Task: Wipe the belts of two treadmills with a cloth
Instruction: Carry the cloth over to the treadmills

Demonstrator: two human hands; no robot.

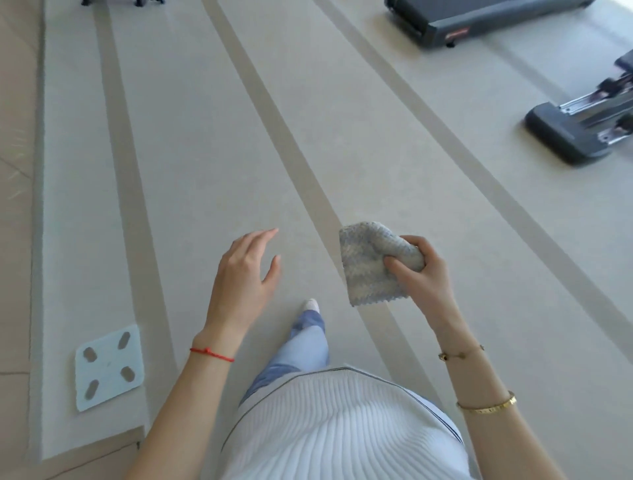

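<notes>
My right hand (419, 274) grips a bunched grey-and-white knitted cloth (368, 265) at waist height over the striped carpet. My left hand (245, 270) hangs beside it, fingers apart and holding nothing. The rear end of a dark treadmill (479, 20) shows at the top right, far from both hands. Its belt is mostly out of frame.
A second dark machine with metal rails (582, 126) stands at the right edge. A white bathroom scale (109, 366) lies on the carpet at lower left. Black equipment feet (120, 2) show at the top left. My leg and foot (310, 322) step forward on the beige striped carpet (205, 137).
</notes>
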